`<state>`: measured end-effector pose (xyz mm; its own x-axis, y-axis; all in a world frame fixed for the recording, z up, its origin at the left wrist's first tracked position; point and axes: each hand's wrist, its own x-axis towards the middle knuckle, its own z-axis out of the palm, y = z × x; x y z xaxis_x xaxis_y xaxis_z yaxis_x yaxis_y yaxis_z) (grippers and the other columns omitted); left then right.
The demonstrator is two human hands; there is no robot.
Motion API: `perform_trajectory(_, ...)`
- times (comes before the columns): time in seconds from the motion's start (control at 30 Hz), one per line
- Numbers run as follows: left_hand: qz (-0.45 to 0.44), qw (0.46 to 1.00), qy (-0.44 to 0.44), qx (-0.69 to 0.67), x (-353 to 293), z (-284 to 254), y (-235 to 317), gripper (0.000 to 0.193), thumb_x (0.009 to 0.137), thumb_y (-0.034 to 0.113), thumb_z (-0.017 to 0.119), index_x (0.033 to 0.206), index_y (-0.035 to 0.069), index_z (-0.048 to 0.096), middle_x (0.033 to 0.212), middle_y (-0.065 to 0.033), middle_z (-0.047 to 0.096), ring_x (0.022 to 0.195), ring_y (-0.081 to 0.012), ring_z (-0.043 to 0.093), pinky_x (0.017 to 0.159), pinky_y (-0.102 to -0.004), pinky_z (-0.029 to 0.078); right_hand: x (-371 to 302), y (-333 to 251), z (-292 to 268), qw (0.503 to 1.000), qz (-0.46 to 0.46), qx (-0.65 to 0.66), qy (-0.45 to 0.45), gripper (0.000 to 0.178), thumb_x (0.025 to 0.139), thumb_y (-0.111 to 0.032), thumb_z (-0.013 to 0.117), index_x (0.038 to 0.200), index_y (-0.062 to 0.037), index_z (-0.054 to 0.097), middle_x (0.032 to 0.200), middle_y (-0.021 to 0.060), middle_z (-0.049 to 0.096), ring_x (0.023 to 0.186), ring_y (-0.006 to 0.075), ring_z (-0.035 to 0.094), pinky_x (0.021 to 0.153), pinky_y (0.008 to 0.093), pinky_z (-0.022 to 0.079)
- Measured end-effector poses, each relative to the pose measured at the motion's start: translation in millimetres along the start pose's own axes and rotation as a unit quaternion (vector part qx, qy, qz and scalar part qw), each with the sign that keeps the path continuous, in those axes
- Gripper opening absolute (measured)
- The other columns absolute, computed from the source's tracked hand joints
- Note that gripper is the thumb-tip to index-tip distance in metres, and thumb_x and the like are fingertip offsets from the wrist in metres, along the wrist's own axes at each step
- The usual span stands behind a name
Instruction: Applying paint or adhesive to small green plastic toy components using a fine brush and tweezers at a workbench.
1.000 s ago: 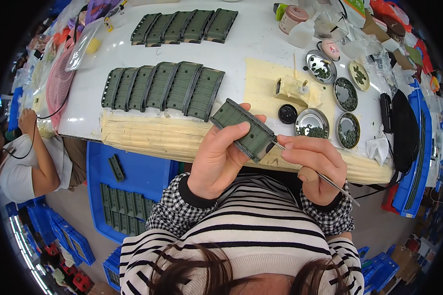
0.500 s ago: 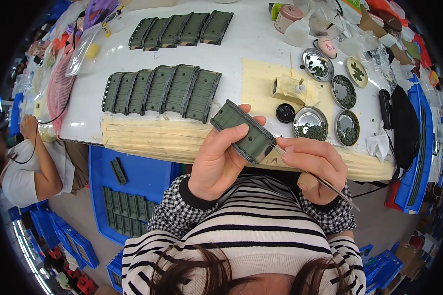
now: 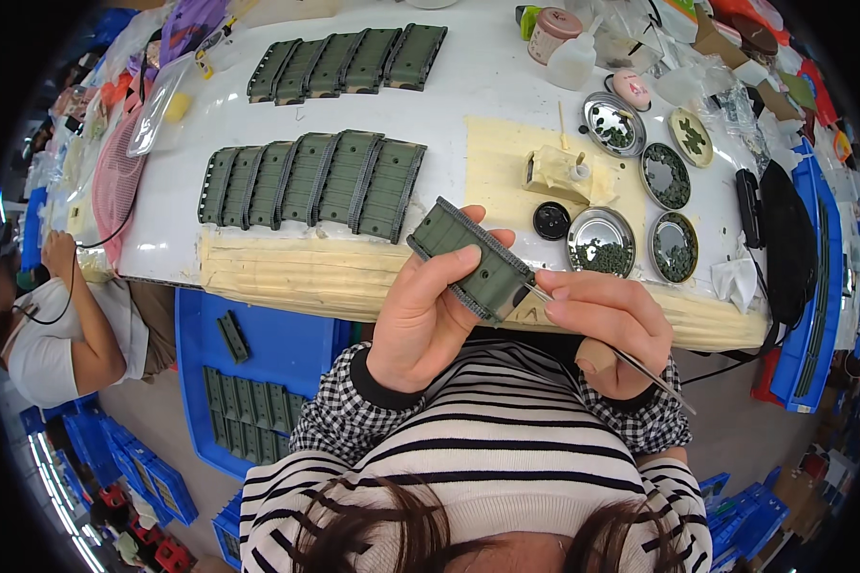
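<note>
My left hand (image 3: pixel 420 320) is closed round a dark green moulded plastic housing (image 3: pixel 468 263) with ridged edges, held tilted above the table's front edge. The thumb lies across its face. A pair of slim metal tweezers (image 3: pixel 637 365) is pinched in my right hand (image 3: pixel 607 320). Their tips meet the housing's lower right end, by a tan and dark patch; whether they grip anything there is too small to tell. On the table, a row of similar green housings (image 3: pixel 306 181) lies left of my hands, with a second row (image 3: pixel 349 62) behind it.
Round metal dishes (image 3: pixel 602 244) of small green pieces stand at the right, near a black lid (image 3: pixel 551 221) and a tape-wrapped block (image 3: pixel 556 170). Below the table's left side, a blue bin (image 3: pixel 268 334) holds more green parts. Another person (image 3: pixel 76 325) sits at far left.
The view has shifted slightly. Both hands keep nearly the same pose, with the tweezers' tips still at the housing's end.
</note>
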<state>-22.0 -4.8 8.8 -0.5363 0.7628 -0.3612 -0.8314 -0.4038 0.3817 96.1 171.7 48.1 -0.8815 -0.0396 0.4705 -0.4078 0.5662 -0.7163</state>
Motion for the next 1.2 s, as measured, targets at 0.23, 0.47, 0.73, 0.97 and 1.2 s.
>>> perform_trajectory(0.23,-0.01,1.0,0.01,-0.022,0.3,-2.3,-1.3,0.04,0.095,0.008,0.054,0.134,0.005,0.043,0.123,-0.0171,0.058,0.109,-0.0229,0.062,0.091,-0.0385,0.056,0.6,1.7,2.9,1.0,-0.02,-0.01,0.001,0.036,0.08,-0.012,0.074,0.113,0.0001,0.065,0.111,0.0161,0.064,0.1,0.0294,0.066,0.081,0.0337,0.057)
perform_trajectory(0.47,-0.017,0.999,-0.006,-0.027,1.0,-1.6,-2.3,0.041,0.095,0.008,0.054,0.135,0.007,0.042,0.122,-0.0183,0.058,0.108,-0.0236,0.063,0.09,-0.0385,0.056,-1.7,2.1,4.1,0.999,-0.031,-0.009,0.012,0.037,0.078,-0.01,0.075,0.112,0.0009,0.065,0.105,0.0148,0.064,0.101,0.0305,0.067,0.081,0.0349,0.057)
perform_trajectory(0.73,-0.017,1.0,-0.02,-0.015,1.7,-0.8,-0.5,0.042,0.096,0.009,0.053,0.136,0.006,0.04,0.123,-0.0175,0.057,0.107,-0.0234,0.063,0.089,-0.0379,0.057,-6.2,2.4,5.3,0.999,-0.029,0.007,0.018,0.043,0.075,-0.014,0.076,0.114,0.0,0.065,0.109,0.0132,0.063,0.105,0.0305,0.066,0.083,0.0358,0.056)
perform_trajectory(0.97,-0.023,0.999,-0.024,-0.023,1.8,-2.1,-1.7,0.042,0.096,0.008,0.053,0.136,0.005,0.04,0.123,-0.0173,0.058,0.106,-0.0232,0.064,0.088,-0.0376,0.057,-6.5,0.5,3.2,1.0,-0.021,0.003,0.008,0.045,0.074,-0.015,0.076,0.115,-0.0002,0.065,0.109,0.013,0.063,0.106,0.0298,0.065,0.085,0.0356,0.056)
perform_trajectory(1.2,-0.021,0.999,-0.024,-0.025,1.5,-1.7,-1.4,0.041,0.096,0.009,0.053,0.135,0.006,0.042,0.123,-0.0169,0.058,0.106,-0.0232,0.064,0.089,-0.0376,0.057,-4.6,-1.8,3.8,1.0,-0.02,0.002,0.012,0.05,0.069,-0.011,0.079,0.115,0.0002,0.065,0.11,0.0133,0.062,0.106,0.0299,0.065,0.086,0.0357,0.056)
